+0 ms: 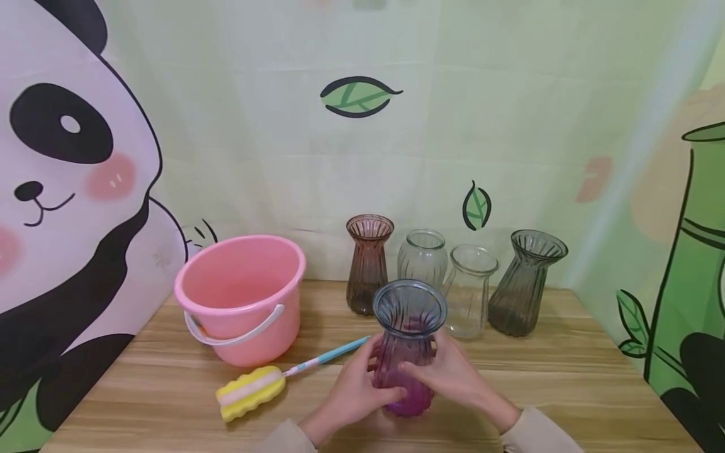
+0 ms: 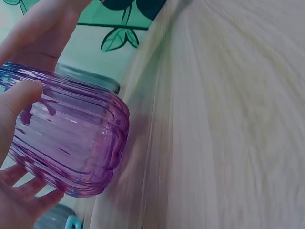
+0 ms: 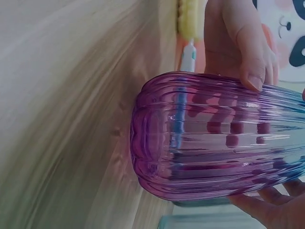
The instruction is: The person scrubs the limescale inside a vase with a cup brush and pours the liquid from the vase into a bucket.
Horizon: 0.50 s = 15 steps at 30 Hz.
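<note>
Wood table (image 1: 566,377), panda backdrop (image 1: 68,157); L hand (image 1: 351,393) & R hand (image 1: 453,377) both grip purple vase (image 1: 408,352).

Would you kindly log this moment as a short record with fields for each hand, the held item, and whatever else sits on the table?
Held item: purple vase, ribbed glass, upright, just above the table
Left hand: grips the vase's lower left side
Right hand: grips its right side
Nearby tool: sponge brush, lying left of the hands
Bucket: pink bucket, back left
Back row: brown vase, two clear vases, grey vase
</note>
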Each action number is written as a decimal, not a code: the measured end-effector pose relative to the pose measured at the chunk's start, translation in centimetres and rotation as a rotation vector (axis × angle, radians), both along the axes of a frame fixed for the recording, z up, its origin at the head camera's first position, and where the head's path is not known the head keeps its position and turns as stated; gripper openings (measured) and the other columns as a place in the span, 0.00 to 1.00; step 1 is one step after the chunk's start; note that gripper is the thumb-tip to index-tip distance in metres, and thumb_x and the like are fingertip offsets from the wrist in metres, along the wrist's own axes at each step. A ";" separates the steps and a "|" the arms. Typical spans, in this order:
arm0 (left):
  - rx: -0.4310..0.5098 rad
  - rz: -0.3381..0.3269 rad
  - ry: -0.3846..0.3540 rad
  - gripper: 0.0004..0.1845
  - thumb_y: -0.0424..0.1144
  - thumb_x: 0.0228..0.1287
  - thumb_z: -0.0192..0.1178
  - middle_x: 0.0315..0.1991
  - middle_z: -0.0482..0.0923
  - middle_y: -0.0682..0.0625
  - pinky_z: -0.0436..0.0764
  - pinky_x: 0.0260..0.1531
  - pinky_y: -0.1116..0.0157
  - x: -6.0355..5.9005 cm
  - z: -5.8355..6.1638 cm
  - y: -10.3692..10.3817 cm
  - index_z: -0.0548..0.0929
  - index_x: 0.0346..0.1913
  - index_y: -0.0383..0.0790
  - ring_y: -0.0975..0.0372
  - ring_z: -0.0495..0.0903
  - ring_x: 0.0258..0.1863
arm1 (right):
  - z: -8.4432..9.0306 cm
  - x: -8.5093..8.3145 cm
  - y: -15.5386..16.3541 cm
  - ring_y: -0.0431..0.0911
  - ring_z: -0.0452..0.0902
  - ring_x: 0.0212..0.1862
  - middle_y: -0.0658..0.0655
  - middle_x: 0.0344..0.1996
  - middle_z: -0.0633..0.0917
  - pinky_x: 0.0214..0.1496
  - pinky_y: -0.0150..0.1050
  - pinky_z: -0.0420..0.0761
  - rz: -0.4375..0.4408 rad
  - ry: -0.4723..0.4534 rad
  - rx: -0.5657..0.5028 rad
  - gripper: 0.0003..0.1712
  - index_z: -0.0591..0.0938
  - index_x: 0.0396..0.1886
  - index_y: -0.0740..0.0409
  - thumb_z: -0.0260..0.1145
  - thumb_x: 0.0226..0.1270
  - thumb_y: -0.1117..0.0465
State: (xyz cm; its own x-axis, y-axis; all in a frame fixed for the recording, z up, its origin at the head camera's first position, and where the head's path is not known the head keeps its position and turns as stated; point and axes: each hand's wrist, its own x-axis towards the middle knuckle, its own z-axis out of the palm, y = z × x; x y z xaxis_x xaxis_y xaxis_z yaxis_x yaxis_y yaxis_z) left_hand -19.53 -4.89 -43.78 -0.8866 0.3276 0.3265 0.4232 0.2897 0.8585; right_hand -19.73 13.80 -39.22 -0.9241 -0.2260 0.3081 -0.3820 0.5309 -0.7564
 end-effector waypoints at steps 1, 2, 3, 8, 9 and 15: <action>-0.002 0.004 -0.005 0.45 0.47 0.42 0.72 0.57 0.71 0.49 0.76 0.50 0.61 0.0 -0.1 -0.3 0.61 0.65 0.53 0.57 0.71 0.57 | -0.1 -0.1 -0.3 0.48 0.75 0.51 0.55 0.49 0.79 0.51 0.45 0.74 0.017 -0.002 -0.008 0.45 0.65 0.61 0.51 0.76 0.42 0.51; -0.003 0.006 -0.002 0.45 0.47 0.42 0.72 0.58 0.71 0.49 0.76 0.50 0.61 -0.1 -0.1 -0.7 0.61 0.65 0.52 0.57 0.71 0.57 | -0.1 -0.3 -0.6 0.48 0.74 0.52 0.55 0.50 0.78 0.52 0.45 0.73 0.030 -0.001 -0.015 0.46 0.65 0.62 0.51 0.76 0.42 0.51; -0.002 0.006 0.001 0.45 0.46 0.42 0.73 0.57 0.71 0.49 0.76 0.50 0.62 -0.1 -0.1 -1.0 0.61 0.65 0.52 0.57 0.71 0.57 | -0.2 -0.4 -0.9 0.48 0.74 0.51 0.54 0.49 0.78 0.52 0.45 0.73 0.038 -0.003 -0.016 0.46 0.65 0.61 0.52 0.76 0.42 0.51; 0.026 -0.038 0.000 0.45 0.40 0.43 0.72 0.56 0.72 0.41 0.79 0.44 0.62 0.0 0.6 -2.2 0.60 0.66 0.44 0.50 0.75 0.53 | -0.3 -0.8 -1.9 0.47 0.75 0.50 0.54 0.47 0.79 0.52 0.47 0.74 0.027 -0.013 -0.010 0.47 0.65 0.61 0.53 0.76 0.40 0.50; 0.028 -0.045 -0.011 0.45 0.39 0.43 0.72 0.56 0.72 0.40 0.80 0.43 0.62 -0.1 0.7 -2.4 0.60 0.66 0.43 0.49 0.75 0.53 | -0.3 -0.9 -2.1 0.47 0.75 0.49 0.54 0.46 0.79 0.51 0.47 0.74 0.022 -0.021 -0.008 0.47 0.65 0.61 0.53 0.76 0.40 0.50; 0.052 -0.065 -0.073 0.44 0.42 0.44 0.71 0.57 0.71 0.42 0.79 0.44 0.63 -0.8 0.0 -3.8 0.60 0.66 0.48 0.49 0.74 0.53 | -0.4 -1.1 -3.2 0.50 0.75 0.50 0.57 0.47 0.79 0.53 0.51 0.74 0.014 -0.040 0.013 0.47 0.65 0.60 0.57 0.76 0.41 0.49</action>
State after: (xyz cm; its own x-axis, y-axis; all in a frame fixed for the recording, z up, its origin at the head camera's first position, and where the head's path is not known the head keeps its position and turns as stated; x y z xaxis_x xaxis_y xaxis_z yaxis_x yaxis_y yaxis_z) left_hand -20.30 -8.72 -43.77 -0.8859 0.3698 0.2801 0.3757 0.2175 0.9009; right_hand -20.81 10.59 -39.62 -0.9322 -0.2427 0.2684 -0.3594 0.5354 -0.7643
